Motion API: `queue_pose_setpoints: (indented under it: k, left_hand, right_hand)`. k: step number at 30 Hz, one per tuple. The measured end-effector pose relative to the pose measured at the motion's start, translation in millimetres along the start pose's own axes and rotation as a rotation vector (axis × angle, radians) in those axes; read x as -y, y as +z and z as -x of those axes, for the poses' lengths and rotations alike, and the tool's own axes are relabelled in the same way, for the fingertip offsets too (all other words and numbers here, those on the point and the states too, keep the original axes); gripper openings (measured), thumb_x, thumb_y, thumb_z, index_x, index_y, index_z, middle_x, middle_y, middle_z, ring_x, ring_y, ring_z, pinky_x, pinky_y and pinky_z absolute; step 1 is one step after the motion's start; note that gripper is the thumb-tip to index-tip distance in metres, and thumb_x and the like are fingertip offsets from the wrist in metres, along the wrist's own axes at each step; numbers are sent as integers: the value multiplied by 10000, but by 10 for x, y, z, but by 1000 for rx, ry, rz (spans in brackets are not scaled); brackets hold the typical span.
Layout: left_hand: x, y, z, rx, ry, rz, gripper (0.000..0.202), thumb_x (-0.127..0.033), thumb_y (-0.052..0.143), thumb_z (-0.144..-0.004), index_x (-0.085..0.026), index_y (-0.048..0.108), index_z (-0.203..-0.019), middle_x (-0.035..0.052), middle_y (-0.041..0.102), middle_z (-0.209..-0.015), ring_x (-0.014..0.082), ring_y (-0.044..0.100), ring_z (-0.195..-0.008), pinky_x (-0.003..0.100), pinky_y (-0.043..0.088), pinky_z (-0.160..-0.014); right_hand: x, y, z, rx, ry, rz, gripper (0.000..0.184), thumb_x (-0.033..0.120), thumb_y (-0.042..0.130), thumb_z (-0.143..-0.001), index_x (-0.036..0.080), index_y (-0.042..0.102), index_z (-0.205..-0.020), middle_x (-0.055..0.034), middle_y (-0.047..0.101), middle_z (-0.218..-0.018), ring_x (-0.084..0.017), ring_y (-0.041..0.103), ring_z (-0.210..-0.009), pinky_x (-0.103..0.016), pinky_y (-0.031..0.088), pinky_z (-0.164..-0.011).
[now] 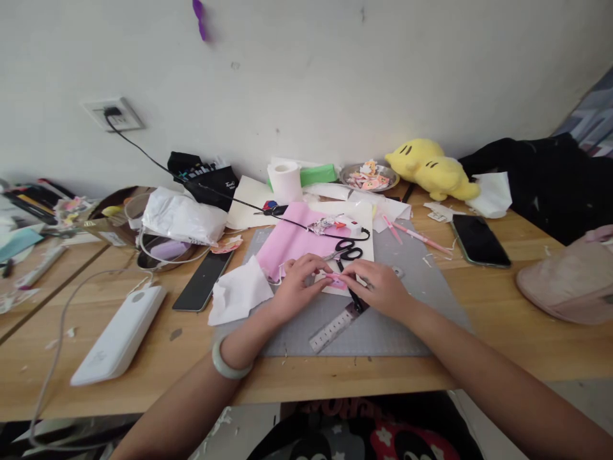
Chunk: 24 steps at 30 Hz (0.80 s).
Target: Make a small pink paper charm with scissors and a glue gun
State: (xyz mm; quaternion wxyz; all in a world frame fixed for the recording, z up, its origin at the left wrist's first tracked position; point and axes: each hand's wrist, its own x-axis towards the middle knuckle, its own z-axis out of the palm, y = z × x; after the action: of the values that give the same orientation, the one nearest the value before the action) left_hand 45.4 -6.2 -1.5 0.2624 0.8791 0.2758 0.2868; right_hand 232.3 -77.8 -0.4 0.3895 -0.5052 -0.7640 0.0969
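Along the near edge of the tabletop (383, 378), a grey gridded mat (282, 338) lies at the middle, with a white power bank (119, 335) slanting toward the near left corner. On the mat, a metal ruler (332, 329) lies diagonally, its marked end toward that near edge. Just beyond it, over the mat's middle, the left hand (302, 284) and the right hand (378, 287) meet at a small pink piece (339, 284); each grip pinches it between thumb and forefinger, the fingertips almost touching. A pale bracelet (218, 363) circles the left wrist. Left of the hands, a crumpled white paper (239, 291) overlaps the mat's side, and a dark phone (204, 279) lies beyond it; toward the tabletop's right edge rests a soft pale pink item (567, 281). Directly behind the hands, black-handled scissors (345, 249) lie near a broad pink sheet (297, 236). Pink pens (421, 239) lie to the right, between the scissors and another phone (480, 239). Toward the far edge, a white roll (286, 185) stands upright, with a metal dish (352, 182) of paper cutouts (370, 176) and a yellow plush toy (433, 169) farther right. A black pouch (211, 185) holding pens sits near the far edge, left of the roll.
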Motion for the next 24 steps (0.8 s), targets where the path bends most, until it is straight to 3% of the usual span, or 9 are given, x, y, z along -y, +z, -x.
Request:
queue_pose_setpoints:
  k: [8,18,24]
  left_hand:
    - [-3,24,18,2,16,-98,190,-319,536,-895,-145,612,-902,43,627,-955,194,584,-933,427,437,-873]
    - [-5,48,33,-71,-25,-155,217,-346,546,-887,-139,604,-852,30,630,-885,183,596,-876,416,446,-851]
    - [-35,40,35,-89,-39,-133,219,-354,549,-884,-146,614,-870,40,636,-925,199,584,-939,440,418,-894]
  right_hand:
    - [-1,35,22,-28,-86,104,239,306,435,-924,191,599,-794,-37,634,-706,-149,568,-652,-250,391,-607]
    - [-34,71,13,-49,-80,76,171,283,489,-907,193,594,-807,-21,642,-721,-141,590,-665,-239,413,-621]
    - [-20,67,16,-87,-76,51,157,262,497,-903,188,593,-803,-24,639,-716,-140,590,-666,-237,420,-622]
